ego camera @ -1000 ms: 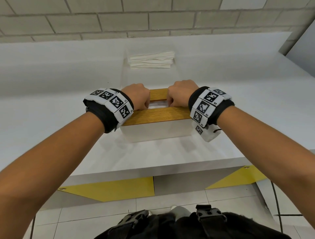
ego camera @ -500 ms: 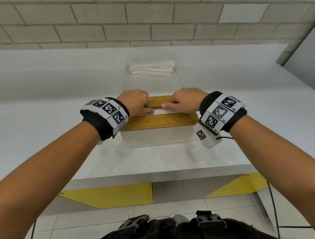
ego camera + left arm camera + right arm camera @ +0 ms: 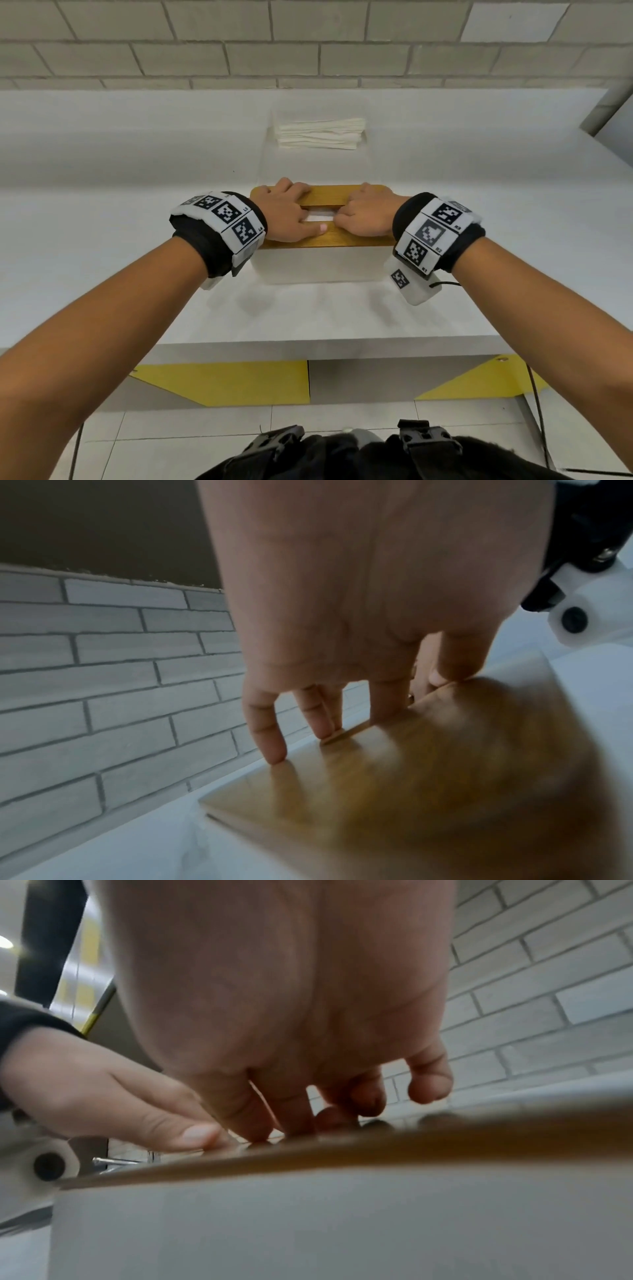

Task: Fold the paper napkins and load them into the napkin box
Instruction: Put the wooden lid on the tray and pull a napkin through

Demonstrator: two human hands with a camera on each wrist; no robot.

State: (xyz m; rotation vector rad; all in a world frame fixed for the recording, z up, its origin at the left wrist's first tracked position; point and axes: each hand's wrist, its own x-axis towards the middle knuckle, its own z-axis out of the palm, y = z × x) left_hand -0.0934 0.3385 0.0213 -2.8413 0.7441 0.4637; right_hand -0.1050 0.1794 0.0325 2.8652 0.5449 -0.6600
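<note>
White worktop (image 3: 428,318), brick wall behind: both hands on the napkin box (image 3: 322,263).
Left hand (image 3: 287,216) and right hand (image 3: 368,216) press loosely spread fingers on its wooden lid (image 3: 342,240), gripping nothing; napkins (image 3: 320,133) stacked beyond.

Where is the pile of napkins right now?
In the head view, the pile of napkins sits at the back of the white counter, near the brick wall, straight behind the napkin box that both hands rest on.

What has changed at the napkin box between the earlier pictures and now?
Both hands opened from fists. The left hand now lies flat on the wooden lid, thumb at the slot; the right hand has its fingers bent at the slot. The box and the napkin stack stayed in place.
</note>
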